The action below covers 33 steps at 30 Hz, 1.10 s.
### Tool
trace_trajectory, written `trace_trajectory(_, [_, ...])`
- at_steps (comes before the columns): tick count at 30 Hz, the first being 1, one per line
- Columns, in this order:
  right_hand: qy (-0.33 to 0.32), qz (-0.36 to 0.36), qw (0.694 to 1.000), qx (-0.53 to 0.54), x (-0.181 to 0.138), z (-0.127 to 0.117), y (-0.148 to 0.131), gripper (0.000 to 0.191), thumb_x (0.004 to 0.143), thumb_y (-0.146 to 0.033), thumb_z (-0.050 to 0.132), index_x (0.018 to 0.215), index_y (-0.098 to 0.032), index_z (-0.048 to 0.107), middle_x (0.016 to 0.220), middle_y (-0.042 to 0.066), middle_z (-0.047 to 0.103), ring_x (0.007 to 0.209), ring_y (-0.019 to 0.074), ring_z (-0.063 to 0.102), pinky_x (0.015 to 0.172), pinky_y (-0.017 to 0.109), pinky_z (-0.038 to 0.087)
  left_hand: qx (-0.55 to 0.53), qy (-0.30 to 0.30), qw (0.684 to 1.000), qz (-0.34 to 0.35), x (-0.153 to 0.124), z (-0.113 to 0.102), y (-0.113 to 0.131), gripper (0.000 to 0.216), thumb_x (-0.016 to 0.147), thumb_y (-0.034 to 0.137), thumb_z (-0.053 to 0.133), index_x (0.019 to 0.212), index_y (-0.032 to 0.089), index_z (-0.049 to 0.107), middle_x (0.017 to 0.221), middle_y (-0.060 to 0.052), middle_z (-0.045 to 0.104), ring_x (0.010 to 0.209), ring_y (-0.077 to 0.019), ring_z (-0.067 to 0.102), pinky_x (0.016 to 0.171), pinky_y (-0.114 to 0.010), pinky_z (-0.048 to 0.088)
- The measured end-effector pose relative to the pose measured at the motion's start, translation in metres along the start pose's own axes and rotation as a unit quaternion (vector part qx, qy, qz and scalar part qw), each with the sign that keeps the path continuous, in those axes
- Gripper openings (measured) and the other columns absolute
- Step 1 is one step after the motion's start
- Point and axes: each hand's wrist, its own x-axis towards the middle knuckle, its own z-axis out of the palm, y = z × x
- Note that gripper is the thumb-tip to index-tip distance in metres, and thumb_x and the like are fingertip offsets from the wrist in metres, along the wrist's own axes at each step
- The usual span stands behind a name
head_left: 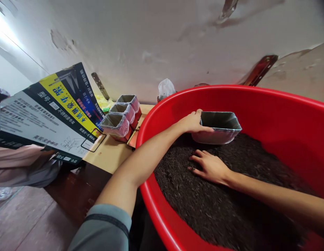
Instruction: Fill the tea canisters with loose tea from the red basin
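Observation:
A big red tub (162, 219) holds dark, loose soil (198, 212). Over the soil, near the tub's far wall, is a plastic-lined rectangular container (216, 136). My left hand (192, 122) grips its left end, with the thumb along the near rim. The container's visible inner walls look grey-green, and its bottom is out of sight. Just below it, my right hand (211, 167) lies palm down on the soil with its fingers spread and holding nothing. Dark bits stick to those fingertips.
Several similar lined red containers (117, 125) stand in a row on a wooden board (104, 153) left of the tub. A large printed cardboard box (52, 115) leans at the far left, beside a person's clothing (25, 167). A white plastic bag (166, 88) sits behind the tub, by the wall.

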Motion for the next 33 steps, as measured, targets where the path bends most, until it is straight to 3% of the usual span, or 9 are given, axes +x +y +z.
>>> trace_trajectory(4, [-0.011,-0.026,0.998,0.064,0.005,-0.003,0.009,0.034,0.096,-0.039,0.053,0.111,-0.018,0.075,0.106,0.014,0.069,0.094,0.0287,0.071,0.085,0.042,0.059,-0.004,-0.001,1.000,-0.001,0.000,0.000,0.000,0.088,0.082,0.057,0.073,0.147,0.010,0.036,0.148,-0.021,0.052,0.132,-0.0307,0.056,0.106,-0.034,0.047])
trace_trajectory(7, [0.014,-0.037,0.989,0.143,0.010,-0.021,0.017,0.036,0.095,-0.043,0.053,0.107,-0.018,0.076,0.100,0.012,0.072,0.089,0.0260,0.072,0.084,0.040,0.059,-0.009,-0.001,1.000,0.001,0.001,0.001,-0.001,0.093,0.082,0.057,0.074,0.150,0.008,0.033,0.147,-0.022,0.052,0.131,-0.0308,0.057,0.104,-0.034,0.047])
trace_trajectory(12, [0.086,-0.038,0.972,0.217,0.016,-0.085,0.025,0.034,0.089,-0.054,0.058,0.092,-0.025,0.076,0.101,0.009,0.077,0.098,0.0288,0.072,0.095,0.046,0.056,-0.002,-0.006,1.000,0.001,0.002,0.001,0.000,0.085,0.084,0.053,0.070,0.148,0.009,0.035,0.146,-0.022,0.053,0.130,-0.0315,0.058,0.104,-0.035,0.048])
trace_trajectory(16, [0.128,0.056,0.957,0.254,0.020,-0.141,0.030,0.038,0.080,-0.061,0.065,0.089,-0.025,0.075,0.095,0.010,0.078,0.092,0.0314,0.072,0.091,0.049,0.057,0.002,-0.009,1.000,0.005,0.006,0.003,-0.004,0.069,0.087,0.041,0.066,0.143,0.012,0.038,0.144,-0.021,0.055,0.129,-0.0319,0.058,0.102,-0.038,0.049])
trace_trajectory(19, [0.168,0.121,0.950,0.233,0.029,-0.164,0.037,0.034,0.079,-0.057,0.064,0.088,-0.026,0.074,0.090,0.011,0.076,0.090,0.0330,0.072,0.088,0.050,0.057,-0.018,-0.009,1.000,0.011,0.008,0.004,-0.007,0.073,0.082,0.047,0.071,0.139,0.015,0.040,0.139,-0.018,0.057,0.125,-0.0311,0.061,0.100,-0.037,0.051])
trace_trajectory(22, [0.214,0.126,0.951,0.185,0.042,-0.170,0.048,0.027,0.081,-0.050,0.062,0.087,-0.027,0.074,0.091,0.010,0.076,0.094,0.0340,0.072,0.093,0.052,0.055,-0.019,-0.008,1.000,0.008,0.006,0.003,-0.006,0.072,0.080,0.047,0.074,0.136,0.018,0.042,0.135,-0.015,0.059,0.123,-0.0293,0.061,0.100,-0.036,0.051])
trace_trajectory(25, [0.210,0.110,0.959,0.157,0.054,-0.166,0.063,0.023,0.081,-0.045,0.063,0.088,-0.026,0.075,0.091,0.010,0.076,0.094,0.0334,0.072,0.094,0.051,0.055,-0.012,-0.003,1.000,0.010,0.003,0.001,-0.003,0.072,0.080,0.041,0.076,0.137,0.013,0.043,0.133,-0.017,0.059,0.122,-0.0289,0.062,0.101,-0.035,0.050])
trace_trajectory(29, [0.215,0.012,0.969,0.119,0.062,-0.159,0.083,0.024,0.079,-0.039,0.064,0.090,-0.022,0.077,0.103,0.012,0.074,0.099,0.0290,0.070,0.100,0.046,0.053,-0.024,0.005,1.000,0.014,0.005,0.001,-0.003,0.083,0.076,0.046,0.079,0.140,0.008,0.043,0.138,-0.021,0.057,0.126,-0.0317,0.060,0.103,-0.037,0.050])
trace_trajectory(33, [0.217,-0.021,0.973,0.080,0.063,-0.157,0.093,0.027,0.078,-0.037,0.067,0.097,-0.022,0.079,0.106,0.009,0.074,0.097,0.0248,0.070,0.098,0.044,0.054,-0.032,0.017,0.998,0.052,0.007,0.001,-0.003,0.072,0.076,0.046,0.077,0.136,0.015,0.052,0.139,-0.016,0.058,0.126,-0.0316,0.060,0.108,-0.040,0.048])
